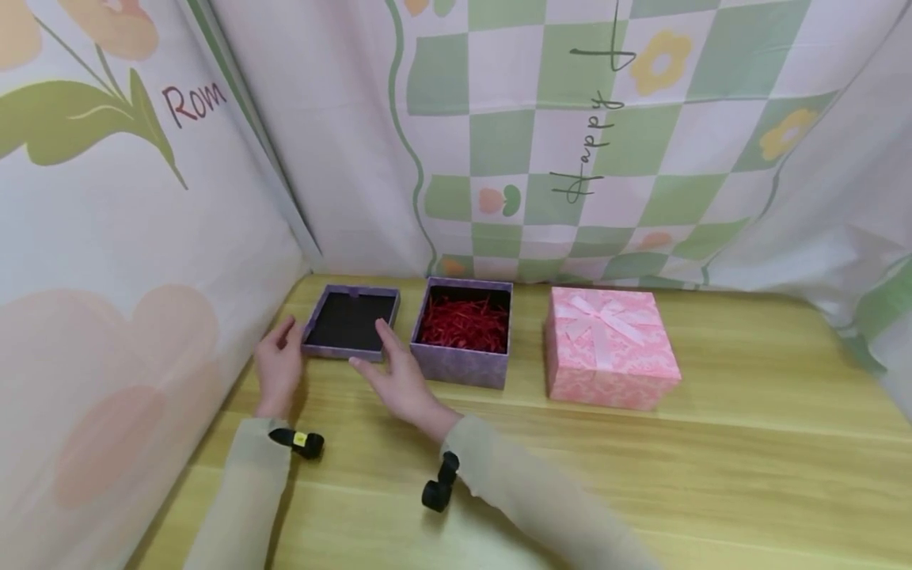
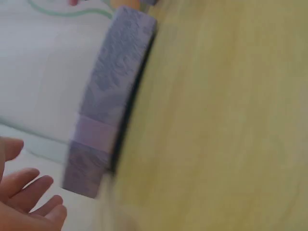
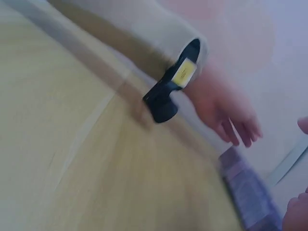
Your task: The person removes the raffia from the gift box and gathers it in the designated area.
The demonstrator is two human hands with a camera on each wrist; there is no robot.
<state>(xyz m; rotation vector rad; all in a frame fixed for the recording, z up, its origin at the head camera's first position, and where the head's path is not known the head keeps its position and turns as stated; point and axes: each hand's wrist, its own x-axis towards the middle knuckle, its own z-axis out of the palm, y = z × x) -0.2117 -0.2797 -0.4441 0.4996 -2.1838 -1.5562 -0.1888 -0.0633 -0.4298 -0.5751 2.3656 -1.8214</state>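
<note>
A purple box lid [image 1: 349, 321] lies with its black inside facing up on the table, at the left. Beside its left edge is my left hand [image 1: 279, 368], fingers loosely bent and gripping nothing. My right hand [image 1: 402, 386] hovers at the lid's front right corner, thumb and fingers spread; whether it touches the rim I cannot tell. Just right of the lid stands the purple box base [image 1: 463, 368], filled with red shredded paper [image 1: 465, 323]. The left wrist view shows the lid's patterned side [image 2: 108, 82] with a ribbon band, the fingers apart from it.
A closed pink gift box [image 1: 613, 344] with a bow stands farther right on the wooden table [image 1: 748, 475]. A printed curtain [image 1: 499, 142] hangs behind the boxes, and a white fabric wall [image 1: 207, 237] rises along the left side.
</note>
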